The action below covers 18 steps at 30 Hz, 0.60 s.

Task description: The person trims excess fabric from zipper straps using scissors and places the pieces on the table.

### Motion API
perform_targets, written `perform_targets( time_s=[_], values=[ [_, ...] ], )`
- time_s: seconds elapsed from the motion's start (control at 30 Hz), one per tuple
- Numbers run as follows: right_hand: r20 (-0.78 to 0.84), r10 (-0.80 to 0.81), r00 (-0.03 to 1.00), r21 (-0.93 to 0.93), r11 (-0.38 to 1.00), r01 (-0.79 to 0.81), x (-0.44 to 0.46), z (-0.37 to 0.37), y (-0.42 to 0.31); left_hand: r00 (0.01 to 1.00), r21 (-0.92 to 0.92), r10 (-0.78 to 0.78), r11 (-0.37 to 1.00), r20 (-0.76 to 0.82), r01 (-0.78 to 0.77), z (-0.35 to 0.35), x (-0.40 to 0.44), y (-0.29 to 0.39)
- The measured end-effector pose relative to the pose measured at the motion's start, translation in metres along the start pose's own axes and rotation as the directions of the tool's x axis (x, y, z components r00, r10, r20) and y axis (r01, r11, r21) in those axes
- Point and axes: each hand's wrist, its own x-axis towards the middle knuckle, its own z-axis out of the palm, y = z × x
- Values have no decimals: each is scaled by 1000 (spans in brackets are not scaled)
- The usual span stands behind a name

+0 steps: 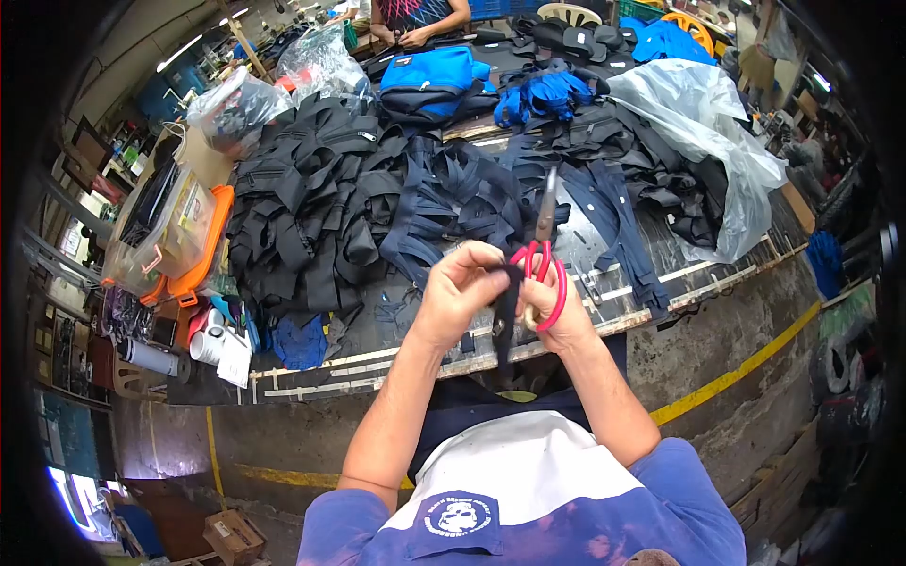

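Note:
Scissors with red-pink handles are in my right hand, their blades pointing up and away from me. My left hand pinches a dark fabric strip that hangs down between my hands. The fingers of both hands meet near the strip's top, just over the table's front edge. Beyond them lie navy zipper strips, and to the left is a large heap of black strips. More navy strips lie to the right of the blades.
A blue and black bag and blue straps lie farther back. Clear plastic sheeting covers black pieces at right. A plastic box with orange trim and white rolls stand left. Another person is across the table.

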Motion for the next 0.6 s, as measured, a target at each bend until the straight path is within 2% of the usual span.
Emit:
perform_targets(
  time_s=[0.1,0.17,0.27,0.33,0.43,0.6],
  values=[
    [-177,-144,974,-68,989,133,-1,9,3,986,-14,-53,999,-155,51,-5,5,-2],
    [-191,-172,966,-104,982,155,-1,15,1,952,-20,-89,996,-293,87,-12,9,-4],
    [-233,-236,943,-173,965,199,-4,15,0,946,-46,-179,984,-272,173,-15,4,-3],
    [-175,-239,955,-226,954,197,-1,11,-1,939,-57,-221,975,-262,214,-10,3,5],
    [-140,-225,964,-264,947,183,-1,10,-4,898,-227,-336,934,-286,277,-3,6,18],
    [-119,-205,971,-335,929,155,-2,9,-5,922,-206,-295,947,-253,246,-3,1,15]
  ],
)
